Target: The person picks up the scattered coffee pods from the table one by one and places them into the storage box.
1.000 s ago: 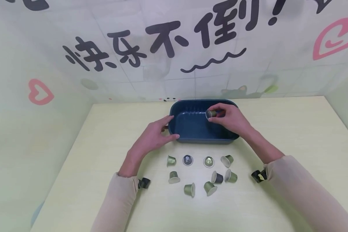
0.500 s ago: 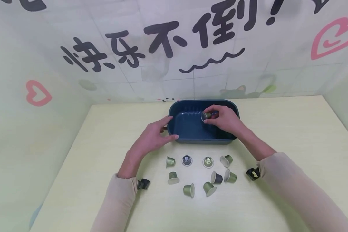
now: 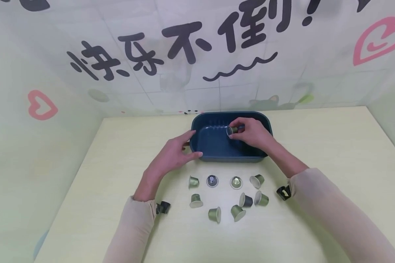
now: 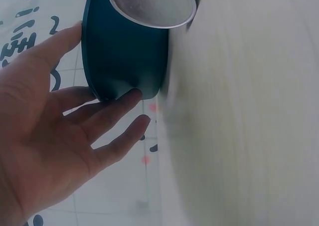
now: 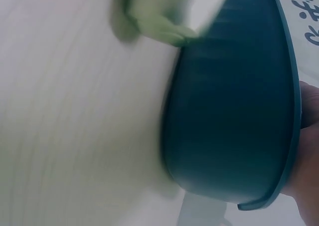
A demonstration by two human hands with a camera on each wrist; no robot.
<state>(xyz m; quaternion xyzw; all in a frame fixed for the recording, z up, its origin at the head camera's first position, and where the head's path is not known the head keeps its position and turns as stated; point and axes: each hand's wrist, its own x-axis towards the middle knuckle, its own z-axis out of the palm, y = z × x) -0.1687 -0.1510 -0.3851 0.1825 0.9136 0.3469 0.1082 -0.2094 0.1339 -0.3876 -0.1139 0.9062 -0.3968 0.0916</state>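
Observation:
My right hand [image 3: 255,134] pinches a green coffee capsule [image 3: 233,130] between thumb and fingers, with its pale lid facing left. It hangs over the inside of a dark blue rectangular bin [image 3: 214,159]. At the bin's left end, my left hand [image 3: 171,153] rests thumb and fingers against the rim and wall. The left wrist view shows those fingers fairly straight, touching the outside of the bin [image 4: 124,61]. From the right wrist, the bin's wall [image 5: 229,116] hides the pinching fingers. Several capsules, including an upright dark one [image 3: 212,180], lie on the table before the bin.
A dark capsule [image 3: 246,200] lies among the green ones, close to a green capsule [image 3: 261,198] on its right. The pale table [image 3: 135,142] meets a wall [image 3: 184,98] with large black writing behind the bin. Another wall [image 3: 46,153] stands left.
My right hand has moved a little left over the bin, carrying the coffee capsule. My left hand stays at the bin's left end, and the capsules on the table have not moved.

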